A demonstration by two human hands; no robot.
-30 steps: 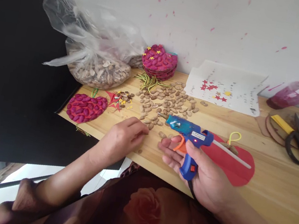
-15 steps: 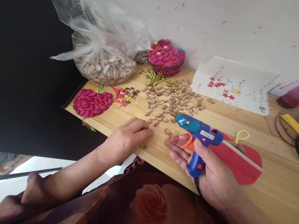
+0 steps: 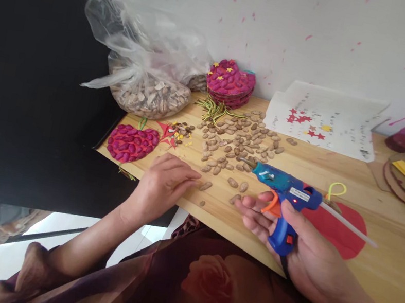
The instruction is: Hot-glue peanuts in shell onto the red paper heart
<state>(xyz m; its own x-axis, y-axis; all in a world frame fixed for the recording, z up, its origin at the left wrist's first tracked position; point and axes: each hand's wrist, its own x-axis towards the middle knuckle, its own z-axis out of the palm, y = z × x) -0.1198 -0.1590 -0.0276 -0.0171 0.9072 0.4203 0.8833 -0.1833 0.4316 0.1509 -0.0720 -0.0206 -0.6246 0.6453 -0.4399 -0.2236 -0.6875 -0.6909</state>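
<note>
Nearby, scattered shells (image 3: 234, 149) lie between the flat, empty left hand (image 3: 163, 182) and right hand (image 3: 304, 250) gripping glue gun (image 3: 285, 191).

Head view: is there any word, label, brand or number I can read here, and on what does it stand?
Nothing can be read in this view.
White label on the blue glue gun held in the right hand: the print is too small and blurred to read.
White sheet: rows of small print, blurred and unreadable; red and yellow stars lie on it.
</note>
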